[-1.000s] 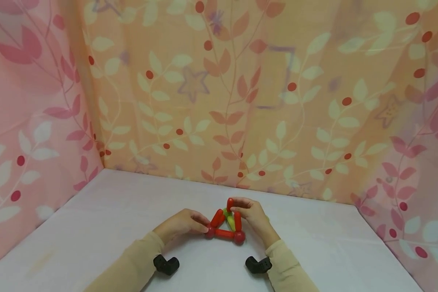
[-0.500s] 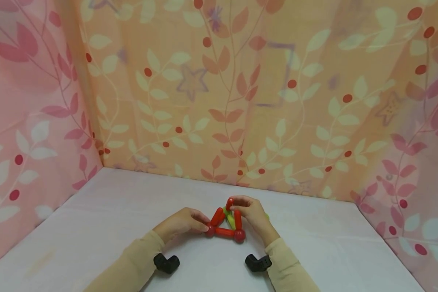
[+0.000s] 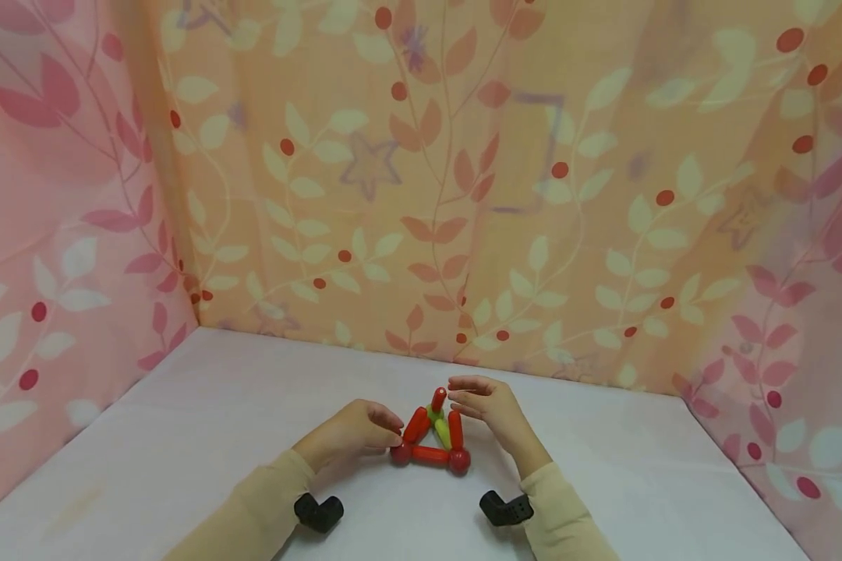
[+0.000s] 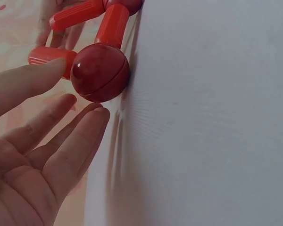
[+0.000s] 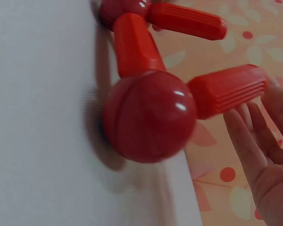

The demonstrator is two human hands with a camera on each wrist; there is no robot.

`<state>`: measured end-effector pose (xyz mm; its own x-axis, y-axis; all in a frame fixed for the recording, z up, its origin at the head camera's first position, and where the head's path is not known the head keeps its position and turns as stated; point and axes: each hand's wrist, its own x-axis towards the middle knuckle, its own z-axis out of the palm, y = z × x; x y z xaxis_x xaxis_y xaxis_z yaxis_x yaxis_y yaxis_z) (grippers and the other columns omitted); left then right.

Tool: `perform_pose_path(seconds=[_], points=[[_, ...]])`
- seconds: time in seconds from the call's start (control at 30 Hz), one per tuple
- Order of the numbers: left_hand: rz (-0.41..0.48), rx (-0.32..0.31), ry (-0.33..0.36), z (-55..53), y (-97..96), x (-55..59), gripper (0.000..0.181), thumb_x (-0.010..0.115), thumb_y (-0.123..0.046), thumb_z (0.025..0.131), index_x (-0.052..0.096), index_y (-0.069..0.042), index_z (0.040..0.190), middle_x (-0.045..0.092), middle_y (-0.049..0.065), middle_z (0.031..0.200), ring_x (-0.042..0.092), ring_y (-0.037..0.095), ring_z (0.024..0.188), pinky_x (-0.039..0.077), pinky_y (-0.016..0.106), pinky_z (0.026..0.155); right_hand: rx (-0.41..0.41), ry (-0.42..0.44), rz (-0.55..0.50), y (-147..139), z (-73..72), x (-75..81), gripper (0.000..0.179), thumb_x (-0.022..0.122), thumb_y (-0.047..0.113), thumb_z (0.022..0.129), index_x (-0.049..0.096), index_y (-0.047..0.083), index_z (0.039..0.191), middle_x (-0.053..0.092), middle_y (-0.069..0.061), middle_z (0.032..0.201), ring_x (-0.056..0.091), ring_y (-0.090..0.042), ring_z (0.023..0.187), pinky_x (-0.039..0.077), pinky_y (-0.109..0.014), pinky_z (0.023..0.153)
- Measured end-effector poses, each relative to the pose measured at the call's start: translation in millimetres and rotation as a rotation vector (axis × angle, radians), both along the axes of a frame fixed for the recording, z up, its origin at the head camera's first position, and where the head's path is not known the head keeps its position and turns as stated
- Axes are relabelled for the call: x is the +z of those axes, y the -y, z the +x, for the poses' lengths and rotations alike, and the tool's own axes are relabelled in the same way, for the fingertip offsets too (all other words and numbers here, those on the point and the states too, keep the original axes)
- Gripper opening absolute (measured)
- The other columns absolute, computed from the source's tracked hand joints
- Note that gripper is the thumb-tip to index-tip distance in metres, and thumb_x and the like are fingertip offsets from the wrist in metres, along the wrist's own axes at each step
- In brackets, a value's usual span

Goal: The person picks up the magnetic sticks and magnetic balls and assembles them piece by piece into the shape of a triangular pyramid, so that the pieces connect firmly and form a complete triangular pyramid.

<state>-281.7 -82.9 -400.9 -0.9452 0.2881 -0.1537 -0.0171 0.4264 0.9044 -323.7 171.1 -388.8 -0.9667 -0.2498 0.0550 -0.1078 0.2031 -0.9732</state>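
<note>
A magnetic building toy stands on the table. Two red balls, a left ball [image 3: 401, 453] and a right ball [image 3: 459, 461], are joined by a lying red rod [image 3: 430, 455]. One upright red rod [image 5: 231, 92] rises from the right ball, another [image 4: 49, 59] from the left. Behind are a green ball [image 3: 435, 413], topped by a red rod [image 3: 439, 400], and a yellow-green rod [image 3: 443, 432]. My left hand [image 3: 354, 428] is spread around the left ball, its thumb overlapping the upright rod in the left wrist view. My right hand [image 3: 494, 413] holds nothing, its fingers loosely extended beside the rods.
A white cloth covers the table [image 3: 217, 405]. Floral curtains [image 3: 365, 195] hang behind it and along both sides. Each wrist bears a black camera, the left camera [image 3: 319, 513] and the right camera [image 3: 505, 508].
My right hand has let go of the back red rod and moved slightly to the right. The left hand stays by the left ball. The toy stays put on the table.
</note>
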Motion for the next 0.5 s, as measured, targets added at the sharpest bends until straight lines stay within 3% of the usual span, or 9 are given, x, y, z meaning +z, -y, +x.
perform_pose_path(seconds=[0.1, 0.3, 0.5], points=[[0.002, -0.001, -0.040, -0.6, 0.6, 2.9, 0.025, 0.076, -0.012, 0.083, 0.073, -0.003, 0.106, 0.073, 0.003, 0.101, 0.063, 0.015, 0.089, 0.056, 0.034, 0.084, 0.042, 0.008, -0.003, -6.2, -0.3, 6.7, 0.041, 0.066, 0.017, 0.095, 0.061, -0.004, 0.130, 0.067, -0.019, 0.124, 0.071, -0.024, 0.106, 0.057, -0.038, 0.091], [0.061, -0.022, -0.074, -4.3, 5.0, 6.7, 0.033, 0.072, -0.011, 0.085, 0.069, 0.001, 0.115, 0.072, 0.007, 0.104, 0.066, 0.016, 0.091, 0.056, 0.035, 0.088, 0.175, 0.046, 0.062, -17.7, -0.6, 15.3, 0.053, 0.072, 0.016, 0.091, 0.054, -0.002, 0.138, 0.069, -0.004, 0.102, 0.071, -0.018, 0.098, 0.058, -0.041, 0.090], [0.117, -0.055, -0.106, -7.7, 3.5, 3.8, 0.036, 0.071, -0.011, 0.089, 0.064, 0.003, 0.122, 0.073, 0.010, 0.108, 0.068, 0.017, 0.096, 0.056, 0.036, 0.093, 0.290, 0.082, 0.131, -22.0, 1.2, 13.0, 0.062, 0.074, 0.013, 0.087, 0.049, 0.001, 0.143, 0.070, -0.003, 0.104, 0.069, -0.015, 0.093, 0.059, -0.034, 0.087]])
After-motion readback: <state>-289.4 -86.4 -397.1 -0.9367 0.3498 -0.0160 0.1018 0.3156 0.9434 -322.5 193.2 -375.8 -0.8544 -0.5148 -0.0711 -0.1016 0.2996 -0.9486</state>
